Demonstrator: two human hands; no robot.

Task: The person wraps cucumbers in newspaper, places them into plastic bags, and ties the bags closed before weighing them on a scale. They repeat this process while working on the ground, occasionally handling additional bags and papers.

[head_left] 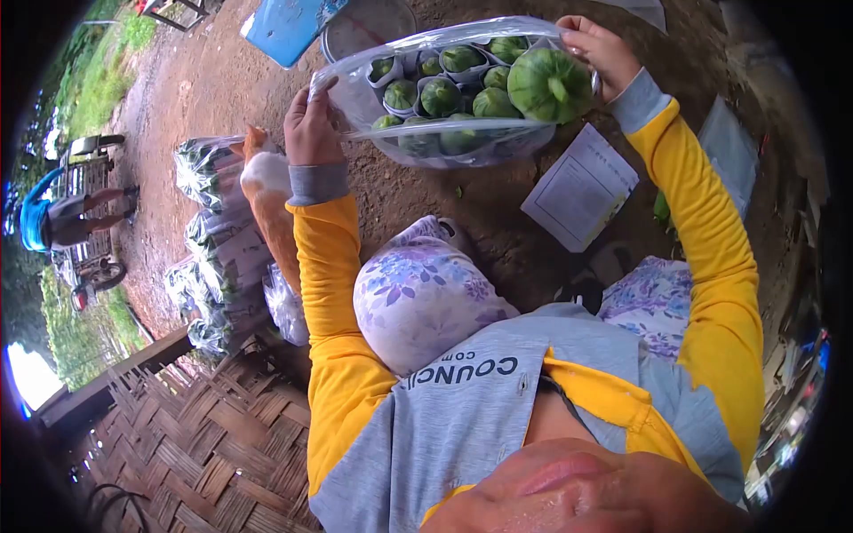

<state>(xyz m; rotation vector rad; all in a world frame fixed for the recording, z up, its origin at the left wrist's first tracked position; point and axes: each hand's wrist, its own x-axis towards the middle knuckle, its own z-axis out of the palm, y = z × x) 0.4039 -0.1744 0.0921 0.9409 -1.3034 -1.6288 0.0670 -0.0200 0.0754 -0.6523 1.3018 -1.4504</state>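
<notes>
A clear plastic bag [355, 93] stretches wide between my hands above the dirt floor. Inside are several green squashes [440, 96], some wrapped in white paper. The largest visible green squash [553, 86], stem facing up, lies at the bag's right end. My left hand [313, 124] is closed on the bag's left edge, thumb on top. At the right end, my right hand [604, 55] grips the bag's rim beside the large squash; its lower fingers are partly hidden.
Several filled plastic bags [218, 249] stand at left, with an orange-and-white cat [269, 200] beside them. A printed sheet [580, 188] lies on the ground. A blue container [283, 31] and a round tub [366, 25] are ahead. Far left, a person [67, 222] is by a cart-like vehicle [82, 191].
</notes>
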